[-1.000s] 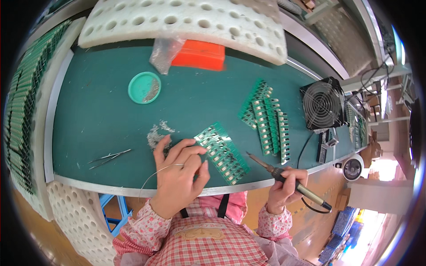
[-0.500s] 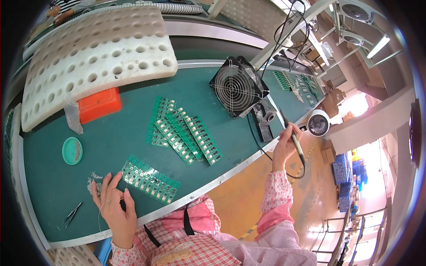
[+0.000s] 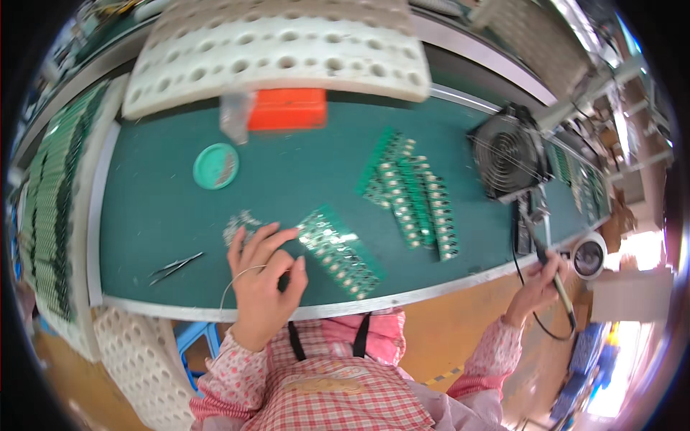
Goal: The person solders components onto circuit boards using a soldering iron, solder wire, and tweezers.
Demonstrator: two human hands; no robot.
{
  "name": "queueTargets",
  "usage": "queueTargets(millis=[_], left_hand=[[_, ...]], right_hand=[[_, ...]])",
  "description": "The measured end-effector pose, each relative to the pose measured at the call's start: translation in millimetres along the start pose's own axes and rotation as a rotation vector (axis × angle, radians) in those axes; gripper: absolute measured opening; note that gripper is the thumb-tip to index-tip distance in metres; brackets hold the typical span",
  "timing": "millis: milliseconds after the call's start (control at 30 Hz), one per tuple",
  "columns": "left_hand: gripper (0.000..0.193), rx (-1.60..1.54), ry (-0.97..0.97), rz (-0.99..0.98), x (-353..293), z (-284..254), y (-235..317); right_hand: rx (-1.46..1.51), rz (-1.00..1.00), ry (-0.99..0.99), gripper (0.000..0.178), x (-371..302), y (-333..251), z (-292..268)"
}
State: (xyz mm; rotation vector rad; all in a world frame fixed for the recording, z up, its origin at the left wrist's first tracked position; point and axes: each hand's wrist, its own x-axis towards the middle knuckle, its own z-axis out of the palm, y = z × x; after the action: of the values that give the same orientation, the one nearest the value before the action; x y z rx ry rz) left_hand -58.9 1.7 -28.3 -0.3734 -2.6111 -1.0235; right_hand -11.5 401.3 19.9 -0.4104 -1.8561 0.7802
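My left hand [image 3: 262,294] is over the near part of the green bench, fingers curved. A thin solder wire [image 3: 230,287] loops across its back and runs in between the fingers. The index fingertip meets the left corner of a green circuit board panel [image 3: 341,258] with rows of small parts. Just beyond the fingers lies a pile of tiny silvery pieces [image 3: 243,223]. On the right, my right hand [image 3: 535,291] grips a soldering iron [image 3: 564,293] past the bench's front edge. Its tip points at the iron stand [image 3: 522,226]; blur hides whether they touch.
Several more board panels [image 3: 431,208] overlap at mid-right. A black fan [image 3: 507,154] stands behind the iron stand. Tweezers [image 3: 176,267] lie at the left, with a green dish [image 3: 207,161] beyond. An orange box [image 3: 287,109] sits under white perforated foam [image 3: 280,39].
The view has swung, shifting the bench things rightward in the picture. My right hand still holds the iron, its tip now closer to the stand. The left hand remains at the board's corner.
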Motion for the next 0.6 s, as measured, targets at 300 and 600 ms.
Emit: queueTargets(millis=[300,600], left_hand=[[0.019,-0.041,0.068,-0.01,-9.7,-7.1,-6.1],[0.019,-0.05,0.063,0.012,-7.4,-4.0,-5.8]], right_hand=[[0.412,-0.119,-0.598,0.008,-105.0,-106.9,68.4],[0.509,-0.432,-0.847,0.003,-113.2,-140.1,105.6]])
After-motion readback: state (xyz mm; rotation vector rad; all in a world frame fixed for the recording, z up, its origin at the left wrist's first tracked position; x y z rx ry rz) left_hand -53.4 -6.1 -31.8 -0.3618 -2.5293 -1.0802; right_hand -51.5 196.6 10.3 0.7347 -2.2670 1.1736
